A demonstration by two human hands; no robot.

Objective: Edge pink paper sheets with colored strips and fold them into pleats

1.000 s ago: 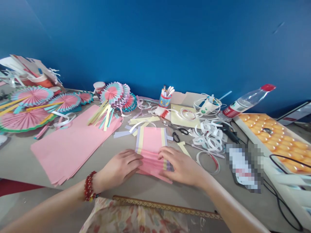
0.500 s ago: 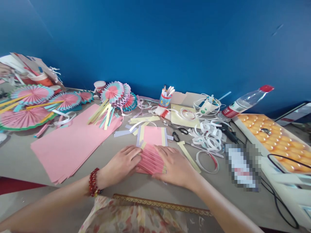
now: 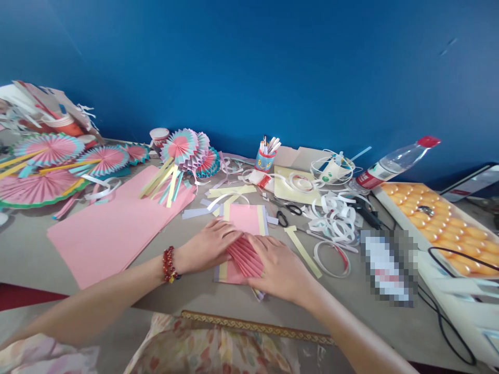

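left grip (image 3: 208, 248), right grip (image 3: 279, 267): pleated paper (image 3: 245, 255) | near: scissors (image 3: 287, 207), yellow strip (image 3: 304, 252)

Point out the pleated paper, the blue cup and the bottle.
Pleated paper (image 3: 246, 256), head view: on its pink folds.
Blue cup (image 3: 265, 162), head view: on its outer wall.
Bottle (image 3: 394, 164), head view: on its clear side.

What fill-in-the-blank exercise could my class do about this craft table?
1. The left hand and right hand touch folded paper coloured mostly ____.
2. The bracelet is on the person's ____ arm.
3. The bottle has a ____ cap.
4. The wall is ____.

Missing words: pink; left; red; blue.
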